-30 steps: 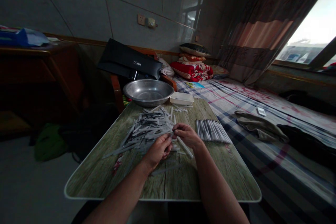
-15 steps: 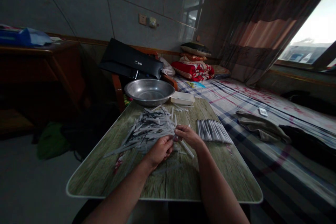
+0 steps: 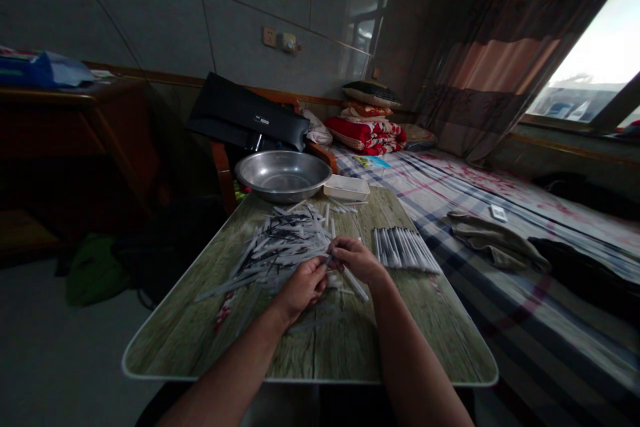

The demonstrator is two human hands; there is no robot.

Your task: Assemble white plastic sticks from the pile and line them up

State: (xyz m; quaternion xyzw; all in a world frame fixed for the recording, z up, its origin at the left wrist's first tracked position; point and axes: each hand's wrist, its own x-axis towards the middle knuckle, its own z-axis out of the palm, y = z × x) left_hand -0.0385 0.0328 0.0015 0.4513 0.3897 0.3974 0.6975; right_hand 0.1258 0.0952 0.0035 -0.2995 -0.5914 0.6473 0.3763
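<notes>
Over the wood-patterned table (image 3: pixel 200 337), your left hand (image 3: pixel 304 285) and right hand (image 3: pixel 357 259) pinch a slim, mostly hidden piece (image 3: pixel 330 259); the loose stick pile (image 3: pixel 285 243) lies at ten o'clock, the dark-tipped stick row (image 3: pixel 405 251) at three, the metal basin (image 3: pixel 283 177) at eleven.

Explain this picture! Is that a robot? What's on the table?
No robot here: those are a person's bare left hand and right hand, seen by a camera worn on their head. On the wood-patterned, pale-edged table lie a loose heap of thin, whitish, plastic-looking sticks and, to the right, a neat row of white, dark-ended sticks. A round, silvery metal basin and a shallow, pale, rectangular tray sit at the far end. The hands pinch a small thing, too hidden to name.
</notes>
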